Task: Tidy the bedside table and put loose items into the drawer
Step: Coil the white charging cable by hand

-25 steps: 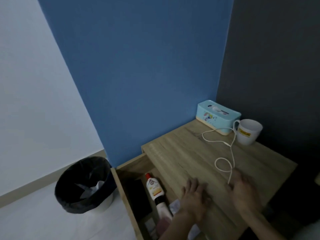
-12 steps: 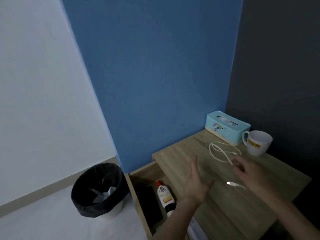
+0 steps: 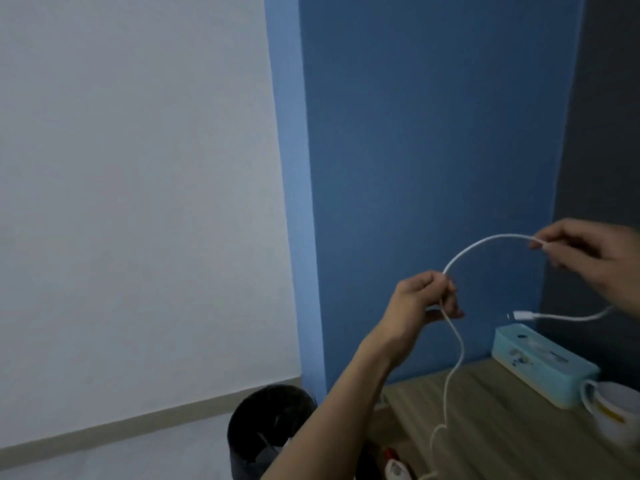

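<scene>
Both hands were held above the desk [image 3: 502,431]. The left hand [image 3: 420,301] pinched the white cable [image 3: 502,236] between curled fingers. The right hand [image 3: 595,258] pinched it further along. The cable arched between them. Its plug end projected free below the right hand, and the remaining length hung to the desk's front edge.

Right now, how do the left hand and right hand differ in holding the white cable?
The left hand is lower; the right hand is higher, at the view's right edge. The left hand curls its fingers round the white cable; the right hand pinches it at the fingertips. A long tail hangs below the left hand; a short plug end juts out below the right hand. Both grip the same cable.
</scene>
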A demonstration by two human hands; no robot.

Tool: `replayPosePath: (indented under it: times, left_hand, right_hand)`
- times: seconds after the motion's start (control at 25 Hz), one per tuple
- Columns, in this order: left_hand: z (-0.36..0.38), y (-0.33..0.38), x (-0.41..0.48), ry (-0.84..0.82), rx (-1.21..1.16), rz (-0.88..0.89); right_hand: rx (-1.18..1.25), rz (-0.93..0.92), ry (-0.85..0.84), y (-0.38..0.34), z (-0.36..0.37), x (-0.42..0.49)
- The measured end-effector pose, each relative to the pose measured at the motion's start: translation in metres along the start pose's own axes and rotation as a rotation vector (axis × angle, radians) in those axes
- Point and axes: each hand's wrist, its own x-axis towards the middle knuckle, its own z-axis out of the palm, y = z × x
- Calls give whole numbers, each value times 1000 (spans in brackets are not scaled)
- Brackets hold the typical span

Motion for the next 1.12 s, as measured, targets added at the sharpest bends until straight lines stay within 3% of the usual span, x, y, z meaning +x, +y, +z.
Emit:
replayPosePath:
  times: [0.08,0.24,0.36,0.72,0.96,1.12]
  left_hand:
    - [-12,44,-25,-78,-61,29]
    - [-10,114,-67,-58,-4,54]
    - [-10,153,-95,-73,22,110]
    - [-31,217,-157,-342,-30,195]
    - [-39,236,-168,-269,3,197]
    - [-48,232,-173,-257,5,169]
  right_hand:
    - [66,-62,19,-39,-13,6]
    - [379,-72,-204,-115,-18,6]
    - [465,-128,-274,-170,-19,0]
    - [174,-161,-49,-273,-71,-24]
    - [51,-309,-180,-295,-52,-26]
    - [37,-312,-30,-277,-43,-10]
